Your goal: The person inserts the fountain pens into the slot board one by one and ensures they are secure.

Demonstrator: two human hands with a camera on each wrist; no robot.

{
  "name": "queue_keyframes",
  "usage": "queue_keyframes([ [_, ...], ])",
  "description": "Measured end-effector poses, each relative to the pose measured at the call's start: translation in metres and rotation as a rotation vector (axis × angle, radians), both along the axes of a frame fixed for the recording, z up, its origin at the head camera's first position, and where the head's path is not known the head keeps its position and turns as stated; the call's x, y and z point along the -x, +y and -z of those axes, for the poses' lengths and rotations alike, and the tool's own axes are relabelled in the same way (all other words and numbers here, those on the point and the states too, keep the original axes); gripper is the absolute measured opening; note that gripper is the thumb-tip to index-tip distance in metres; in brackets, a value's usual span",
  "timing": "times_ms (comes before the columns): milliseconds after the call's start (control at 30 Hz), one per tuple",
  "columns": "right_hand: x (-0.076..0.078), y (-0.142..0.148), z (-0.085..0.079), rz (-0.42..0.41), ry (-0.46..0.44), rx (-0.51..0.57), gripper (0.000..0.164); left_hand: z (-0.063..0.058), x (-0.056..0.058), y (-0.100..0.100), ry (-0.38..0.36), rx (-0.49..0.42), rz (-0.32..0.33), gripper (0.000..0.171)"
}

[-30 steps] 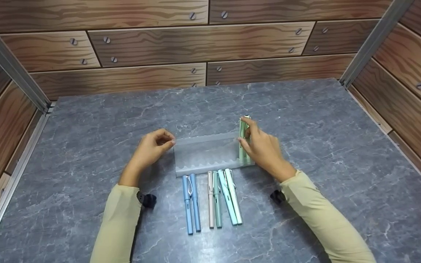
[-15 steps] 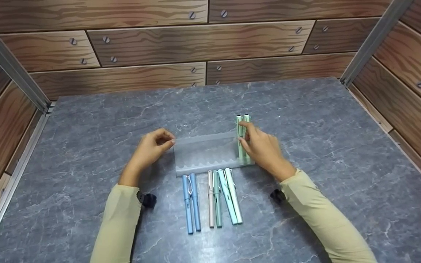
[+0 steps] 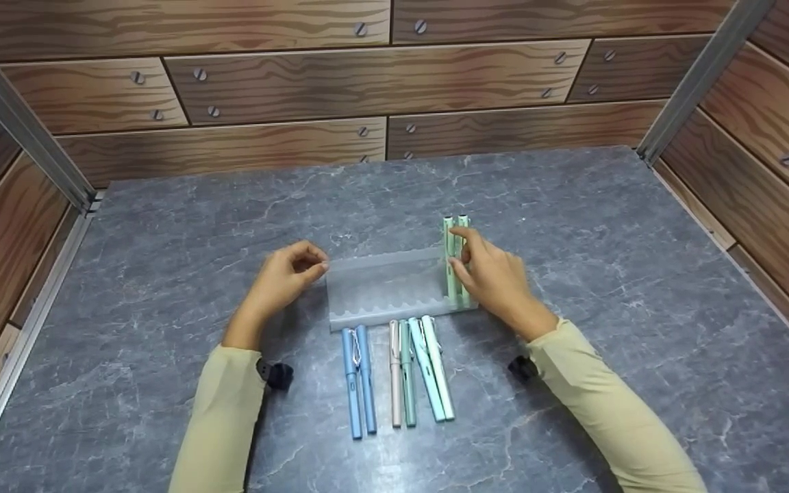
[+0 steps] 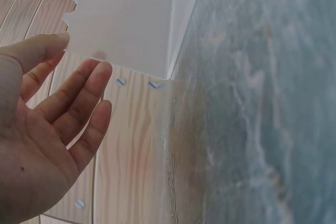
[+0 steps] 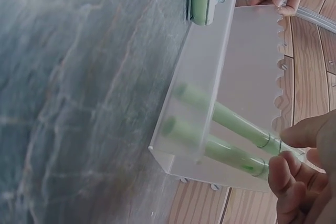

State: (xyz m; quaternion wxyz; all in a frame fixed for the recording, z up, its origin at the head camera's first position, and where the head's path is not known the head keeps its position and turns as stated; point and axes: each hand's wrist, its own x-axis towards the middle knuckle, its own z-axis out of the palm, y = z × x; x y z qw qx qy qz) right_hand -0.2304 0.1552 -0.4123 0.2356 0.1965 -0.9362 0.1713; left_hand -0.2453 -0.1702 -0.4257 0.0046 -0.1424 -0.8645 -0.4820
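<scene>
Well behind the bare fingers [image 4: 81, 103], a pale yellow-green left sleeve [image 3: 220, 418] and matching right sleeve [image 3: 610, 404] end near the wrists; small black gadgets [image 3: 279, 376] sit beside the cuffs.

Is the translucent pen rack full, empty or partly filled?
Partly filled: two pale green pens sit at its right end, while the rest of the rack holds none.

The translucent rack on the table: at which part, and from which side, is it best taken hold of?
The translucent rack is probably best pinched at its upper left corner, coming from the left, across the sheet. That corner is thin and stands above the table; two green pens occupy the right end, and blue pens lie before the front.
</scene>
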Motion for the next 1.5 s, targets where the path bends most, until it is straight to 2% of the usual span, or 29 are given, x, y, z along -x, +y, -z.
queue_keyframes([
  [200,-0.005,-0.001,-0.003,-0.015,-0.024,0.022,0.043,0.001,0.001,0.0,0.003,-0.011,-0.004,0.01],
  [433,-0.012,-0.004,-0.005,-0.061,-0.121,0.106,0.046,0.002,0.002,0.001,0.0,-0.021,-0.011,0.009],
  [700,-0.025,-0.006,-0.006,-0.099,-0.224,0.137,0.048,0.0,0.0,0.001,-0.008,-0.013,-0.004,0.01],
  [833,-0.03,-0.006,-0.006,-0.112,-0.279,0.139,0.049,-0.001,0.0,0.001,-0.015,-0.007,-0.001,0.011],
  [1267,-0.043,-0.006,0.003,-0.161,-0.327,0.107,0.05,0.001,0.0,0.001,0.006,-0.007,-0.012,0.01],
  [1500,-0.049,-0.007,0.007,-0.196,-0.427,0.083,0.05,0.001,0.0,0.001,0.011,-0.013,-0.003,0.01],
])
